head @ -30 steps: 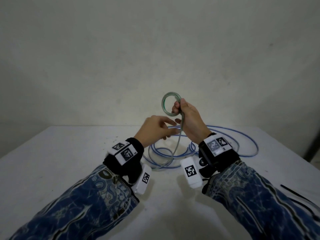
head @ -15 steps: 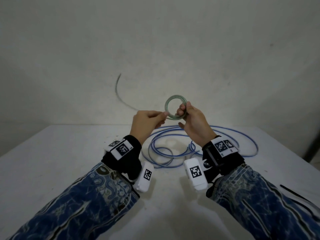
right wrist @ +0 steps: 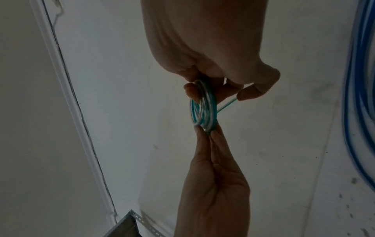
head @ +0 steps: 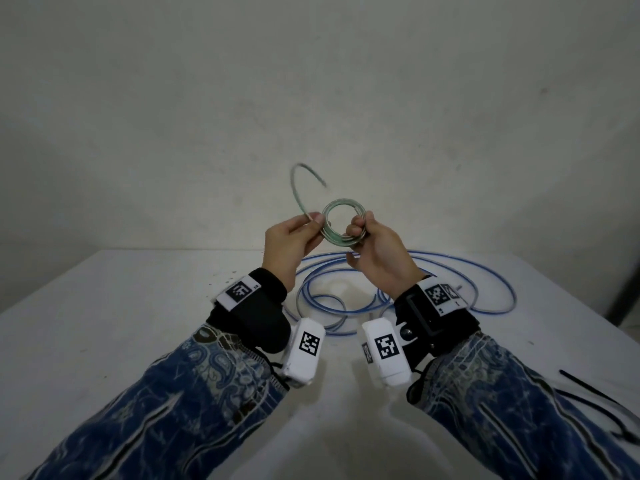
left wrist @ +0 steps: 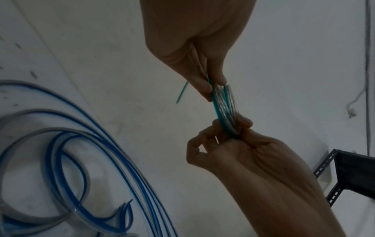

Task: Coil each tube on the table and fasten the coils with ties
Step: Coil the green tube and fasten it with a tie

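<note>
A thin clear tube with a green stripe is wound into a small coil (head: 341, 201) (left wrist: 225, 109) (right wrist: 202, 110) held in the air above the white table (head: 104, 323). My right hand (head: 358, 228) (right wrist: 194, 87) pinches the coil's right side. My left hand (head: 317, 221) (left wrist: 212, 87) pinches the left side, where the tube's loose tail (head: 296, 192) arcs upward. A thicker blue-striped tube (head: 512, 297) (left wrist: 51, 152) (right wrist: 361, 80) lies in loose loops on the table under the hands. Black ties (head: 588, 389) lie at the right, partly hidden by my right sleeve.
A plain wall rises behind the table's far edge. A dark perforated metal bracket (left wrist: 345, 173) (right wrist: 129, 224) stands off to the right of the table. A dark upright (head: 627, 289) shows at the right edge.
The green tube's tail, which hung down to the table, has been lifted and now arcs up. My left hand rose from low over the table to pinch the coil.
</note>
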